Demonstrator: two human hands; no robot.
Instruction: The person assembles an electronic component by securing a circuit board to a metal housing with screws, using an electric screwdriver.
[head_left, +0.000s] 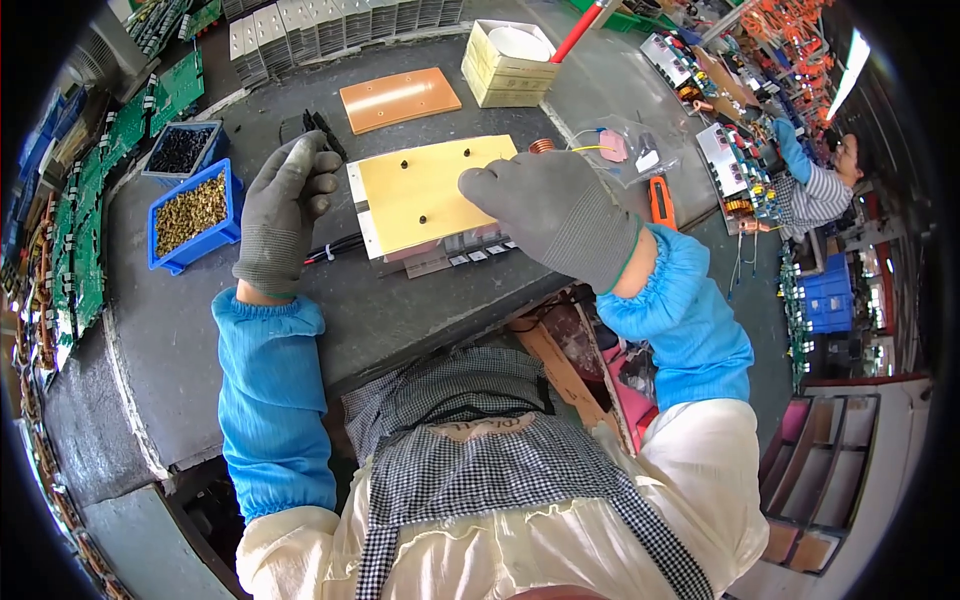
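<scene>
The right hand's [560, 215] fingers bunch narrowly over the right part of a yellow board [425, 190]; whether they pinch anything is hidden. Three black screws [423, 219] show on the board near them. The left hand's [275, 205] fingers curl just left of the board; I cannot tell if they hold anything. Left of them, a blue bin [180, 258] of brass pieces [190, 212] sits on the counter [260, 345].

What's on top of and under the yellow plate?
On the yellow plate, three black pegs show; the right hand hides its near right corner. Under the near edge, grey parts peek out; the rest is hidden.
</scene>
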